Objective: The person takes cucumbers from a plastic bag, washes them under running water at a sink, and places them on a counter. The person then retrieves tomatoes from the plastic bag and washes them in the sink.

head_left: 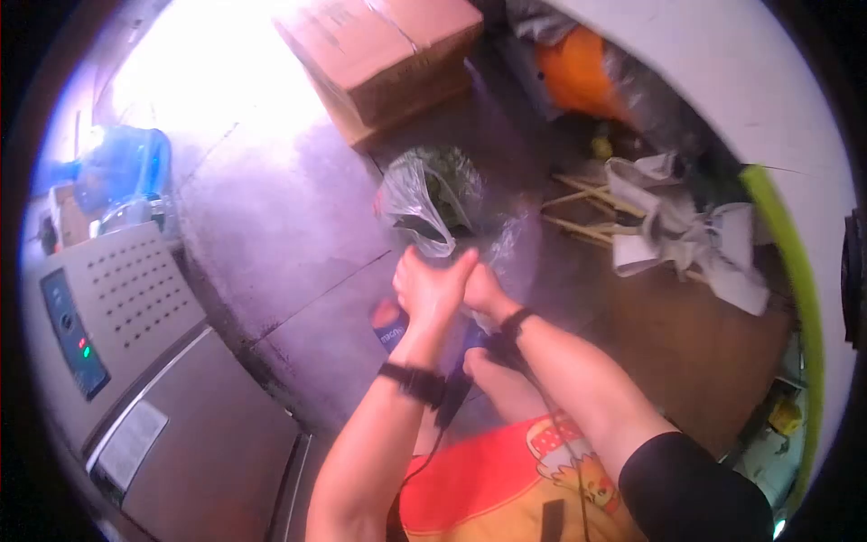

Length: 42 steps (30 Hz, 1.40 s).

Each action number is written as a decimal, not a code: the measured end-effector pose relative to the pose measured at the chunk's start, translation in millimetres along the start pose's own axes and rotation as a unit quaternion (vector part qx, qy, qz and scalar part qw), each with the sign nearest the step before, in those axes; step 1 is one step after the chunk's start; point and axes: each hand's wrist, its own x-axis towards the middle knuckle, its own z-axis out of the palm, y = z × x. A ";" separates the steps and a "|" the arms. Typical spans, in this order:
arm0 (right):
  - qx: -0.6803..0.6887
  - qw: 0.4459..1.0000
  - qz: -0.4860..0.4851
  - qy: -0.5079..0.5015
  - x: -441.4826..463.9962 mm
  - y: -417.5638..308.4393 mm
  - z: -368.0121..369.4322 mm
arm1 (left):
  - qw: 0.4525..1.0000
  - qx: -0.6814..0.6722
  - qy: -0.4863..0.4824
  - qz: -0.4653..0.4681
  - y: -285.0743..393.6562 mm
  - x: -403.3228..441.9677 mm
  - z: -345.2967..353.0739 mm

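Note:
A clear plastic bag point(411, 194) with leafy greens point(462, 188) inside is in the middle of the head view, just beyond my hands. My left hand point(426, 287) is closed at the near edge of the bag, its thumb pointing to the right. Close beside it, my right hand point(485, 291) is also closed, at the bag's near right side, with its fingers partly hidden. Loose clear plastic spreads to the right of the bag. Each wrist wears a dark band.
A cardboard box point(388, 54) stands on the tiled floor ahead. At left is a metal appliance point(135, 298) with lit indicators, and blue plastic point(126, 172) behind it. Folding stools point(650, 221) with pale cloth and an orange bag point(582, 72) lie to the right.

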 end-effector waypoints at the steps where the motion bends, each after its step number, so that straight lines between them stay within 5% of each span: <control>1: 0.012 1.000 0.011 -0.005 33.8 29.5 16.0 | 0.999 0.008 0.022 -0.030 6.6 22.2 22.0; 4: 0.013 0.996 -0.076 0.037 104.6 92.6 44.6 | 0.997 -0.031 0.005 0.065 -8.9 74.5 47.4; 6: -0.125 0.983 0.021 0.130 114.3 90.0 16.1 | 0.927 -0.359 -0.043 0.095 -22.8 89.4 45.8; 8: -0.098 0.976 0.082 0.175 112.3 61.8 -34.5 | 0.918 -0.381 -0.062 0.093 -10.9 87.5 5.5; 9: -0.113 0.956 0.058 0.265 116.9 60.3 -50.7 | 0.924 -0.362 -0.101 0.073 -4.0 89.2 -17.2; 11: -0.148 0.938 -0.044 0.311 129.1 69.7 -100.9 | 0.920 -0.348 -0.169 0.067 1.6 95.4 -48.7; 13: -0.159 0.945 -0.012 0.286 127.7 53.7 -148.9 | 0.914 -0.345 -0.207 0.052 5.2 99.0 -68.2; 15: -0.234 0.904 -0.097 0.344 134.5 58.0 -173.8 | 0.888 -0.374 -0.261 0.062 10.8 101.7 -85.6; 17: -0.217 0.924 -0.044 0.310 133.6 39.1 -178.5 | 0.883 -0.375 -0.274 0.065 13.8 102.4 -93.0; 20: -0.322 0.937 0.089 0.100 143.1 25.9 -151.6 | 0.884 -0.363 -0.283 0.080 10.9 109.9 -96.6; 23: -0.375 0.924 0.074 0.018 163.1 27.7 -104.2 | 0.889 -0.355 -0.272 0.099 0.1 114.5 -97.2; 27: -0.428 0.904 0.012 0.014 189.4 40.7 -70.2 | 0.893 -0.349 -0.272 0.081 -1.3 109.8 -105.0; 31: -0.257 0.961 0.050 0.086 211.4 33.3 -42.3 | 0.895 -0.343 -0.275 0.080 -6.6 111.3 -104.9; 33: -0.177 0.983 0.039 -0.013 217.4 22.7 -29.6 | 0.898 -0.344 -0.259 0.086 -4.6 110.0 -102.7; 35: -0.301 0.947 0.001 0.111 216.3 18.3 -5.3 | 0.894 -0.353 -0.269 0.064 -2.6 109.2 -102.4; 39: -0.310 0.937 0.072 0.144 207.1 -3.0 5.8 | 0.898 -0.353 -0.255 0.066 -0.8 109.7 -98.4; 42: -0.354 0.921 0.001 0.163 204.3 6.5 0.7 | 0.901 -0.338 -0.260 0.080 2.5 111.1 -99.9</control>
